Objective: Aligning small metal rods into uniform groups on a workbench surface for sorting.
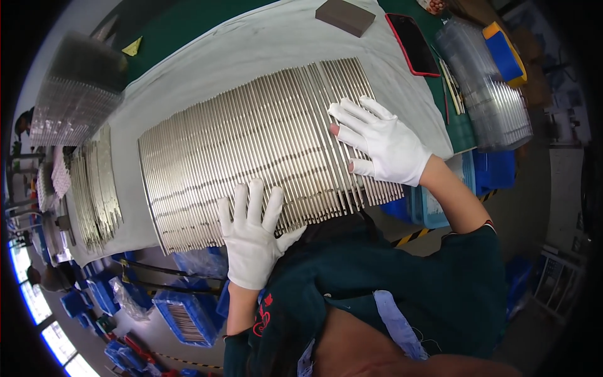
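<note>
A wide row of thin, shiny metal rods (239, 144) lies side by side on a white cloth (207, 81). My left hand (251, 239), in a white glove, rests with fingers spread on the near ends of the rods. Farther right, my right hand (389, 144) lies flat across the rods, its gloved fingers apart and two bare fingertips showing. A narrow gap splits the rods just left of the right hand, where a few sit apart from the main row. Neither hand grips anything.
At the far left, more metal strips (95, 188) lie beside a clear plastic box (78, 91). A brown block (345, 17) and red-edged phone (412, 44) sit at the back. Clear trays (480, 81) and a tape roll (505, 53) stand right; a blue bin (188, 314) is below.
</note>
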Tool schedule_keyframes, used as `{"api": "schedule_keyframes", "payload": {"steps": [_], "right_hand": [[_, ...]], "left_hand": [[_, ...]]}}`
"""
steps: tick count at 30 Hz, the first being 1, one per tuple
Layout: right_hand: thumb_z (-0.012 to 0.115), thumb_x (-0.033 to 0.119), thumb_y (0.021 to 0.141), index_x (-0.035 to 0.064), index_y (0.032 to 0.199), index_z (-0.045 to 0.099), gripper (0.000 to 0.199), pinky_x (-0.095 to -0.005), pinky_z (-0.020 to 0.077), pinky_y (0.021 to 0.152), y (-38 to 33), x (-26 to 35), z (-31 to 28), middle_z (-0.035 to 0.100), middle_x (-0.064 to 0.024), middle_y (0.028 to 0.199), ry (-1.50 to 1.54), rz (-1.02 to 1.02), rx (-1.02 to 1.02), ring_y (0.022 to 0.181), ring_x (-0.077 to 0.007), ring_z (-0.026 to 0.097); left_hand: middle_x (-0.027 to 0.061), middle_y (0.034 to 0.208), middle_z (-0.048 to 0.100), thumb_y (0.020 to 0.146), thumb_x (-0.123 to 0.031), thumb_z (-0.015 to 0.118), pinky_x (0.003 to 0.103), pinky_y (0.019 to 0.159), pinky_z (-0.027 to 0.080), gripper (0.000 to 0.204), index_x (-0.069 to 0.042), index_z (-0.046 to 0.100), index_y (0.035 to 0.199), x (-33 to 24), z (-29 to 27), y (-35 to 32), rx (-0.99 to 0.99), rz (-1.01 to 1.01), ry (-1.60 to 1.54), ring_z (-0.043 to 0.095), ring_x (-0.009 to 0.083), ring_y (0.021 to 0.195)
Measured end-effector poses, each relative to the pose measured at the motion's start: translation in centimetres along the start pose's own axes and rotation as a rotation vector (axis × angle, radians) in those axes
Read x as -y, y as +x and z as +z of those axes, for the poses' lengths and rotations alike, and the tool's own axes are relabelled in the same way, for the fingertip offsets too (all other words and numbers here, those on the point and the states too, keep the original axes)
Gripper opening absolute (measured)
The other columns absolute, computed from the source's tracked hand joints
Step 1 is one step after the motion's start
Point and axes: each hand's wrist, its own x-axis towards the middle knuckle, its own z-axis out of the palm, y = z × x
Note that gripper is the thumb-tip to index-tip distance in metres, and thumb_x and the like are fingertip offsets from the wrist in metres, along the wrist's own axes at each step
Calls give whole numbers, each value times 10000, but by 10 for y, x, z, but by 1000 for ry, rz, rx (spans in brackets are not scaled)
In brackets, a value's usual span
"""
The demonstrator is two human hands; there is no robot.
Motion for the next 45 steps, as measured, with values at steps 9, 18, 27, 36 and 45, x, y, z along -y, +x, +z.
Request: {"api": "schedule_keyframes", "payload": {"steps": [9,18,27,36,45], "right_hand": [[684,415,855,45,1373,588,644,-514,229,1232,27,21,7,451,-193,1547,110,-103,18,1458,-332,398],[607,440,911,52,1377,579,607,-517,274,1207,-20,-18,-14,458,-200,1534,-111,26,57,1437,-366,414],[646,471,869,34,1397,543,693,-502,240,1229,54,35,6,428,-193,1559,74,-272,138,1462,-340,385],[660,417,867,47,1409,555,664,-524,236,1229,62,39,6,426,-197,1561,91,-270,171,1467,-332,380],[624,357,892,45,1387,562,589,-526,244,1218,-5,-1,-13,455,-205,1540,-57,-92,122,1434,-374,418]], "left_hand": [[158,1396,531,732,-548,785,595,1084,337,769,-131,576,1343,-2,0,1,-3,-9,-2,487,379,1291],[154,1367,545,706,-509,809,582,1044,364,758,-136,588,1328,-1,-4,4,-15,-15,-71,501,373,1257],[170,1359,534,664,-469,841,566,1030,376,786,-117,584,1318,-3,-8,6,-37,-6,-102,499,383,1251],[114,1361,534,647,-499,831,563,1035,367,813,-156,583,1341,-4,-7,8,4,-35,-107,494,341,1254],[149,1364,531,729,-506,789,544,1058,374,739,-144,575,1337,-5,-9,14,34,58,-143,498,364,1262]]}}
